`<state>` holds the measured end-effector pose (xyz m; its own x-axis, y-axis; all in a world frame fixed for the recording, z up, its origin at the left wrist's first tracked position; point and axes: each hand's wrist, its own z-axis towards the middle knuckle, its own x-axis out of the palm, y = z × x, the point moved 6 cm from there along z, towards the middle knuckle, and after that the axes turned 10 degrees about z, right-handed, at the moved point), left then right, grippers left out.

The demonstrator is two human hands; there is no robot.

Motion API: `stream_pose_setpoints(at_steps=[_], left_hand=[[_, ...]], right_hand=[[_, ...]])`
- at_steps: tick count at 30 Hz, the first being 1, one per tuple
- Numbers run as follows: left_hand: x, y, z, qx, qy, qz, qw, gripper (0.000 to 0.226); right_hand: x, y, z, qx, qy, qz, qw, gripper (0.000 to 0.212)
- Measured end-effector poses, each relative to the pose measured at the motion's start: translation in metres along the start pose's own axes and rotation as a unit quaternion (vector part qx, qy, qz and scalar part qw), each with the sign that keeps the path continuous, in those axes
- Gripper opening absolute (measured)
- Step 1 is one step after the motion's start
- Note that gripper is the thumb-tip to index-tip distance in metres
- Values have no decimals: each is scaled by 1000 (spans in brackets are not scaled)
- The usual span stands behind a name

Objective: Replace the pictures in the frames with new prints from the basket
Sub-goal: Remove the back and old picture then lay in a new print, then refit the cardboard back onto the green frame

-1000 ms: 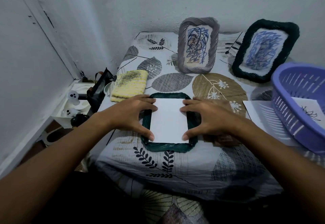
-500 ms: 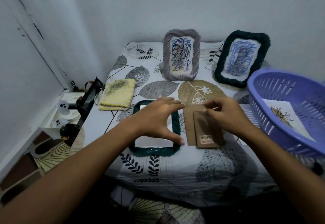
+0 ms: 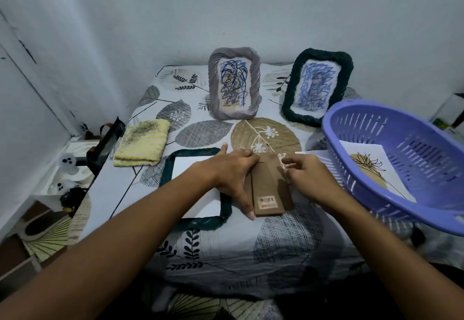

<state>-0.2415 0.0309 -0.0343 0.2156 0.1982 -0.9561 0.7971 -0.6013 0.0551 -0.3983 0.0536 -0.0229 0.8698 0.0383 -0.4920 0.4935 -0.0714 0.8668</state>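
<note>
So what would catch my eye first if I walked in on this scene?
Probably the two hands, left hand and right hand, meeting over a brown cardboard frame backing at the centre. Behind stand a grey rope-edged frame and a dark green rope-edged frame, and a purple plastic basket sits right.

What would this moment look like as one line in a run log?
step: refitting backing | left hand and right hand: on cardboard backing | dark green frame: face down, white sheet inside | basket: one print left
</note>
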Motion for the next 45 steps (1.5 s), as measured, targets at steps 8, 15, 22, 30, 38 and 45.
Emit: stream_pose_setpoints(at_steps=[8, 15, 22, 30, 38, 45], left_hand=[[-4, -1, -4, 12, -23, -4, 1000, 125], [-6, -2, -7, 9, -36, -11, 999, 125], [-13, -6, -15, 6, -43, -30, 999, 129], [-25, 12, -19, -15, -51, -116, 992, 130], [-37, 63, -71, -167, -225, -478, 833, 51], [-4, 67, -106, -222, -188, -657, 695, 15]], right_hand=[[4, -8, -1, 61, 7, 124, 990, 39], [1, -5, -6, 117, -10, 271, 956, 19], [11, -16, -9, 147, -64, 383, 910, 37], [10, -17, -12, 179, -61, 441, 877, 27], [16, 10, -10, 162, -30, 488, 857, 29], [54, 42, -9, 155, 20, 493, 856, 30]])
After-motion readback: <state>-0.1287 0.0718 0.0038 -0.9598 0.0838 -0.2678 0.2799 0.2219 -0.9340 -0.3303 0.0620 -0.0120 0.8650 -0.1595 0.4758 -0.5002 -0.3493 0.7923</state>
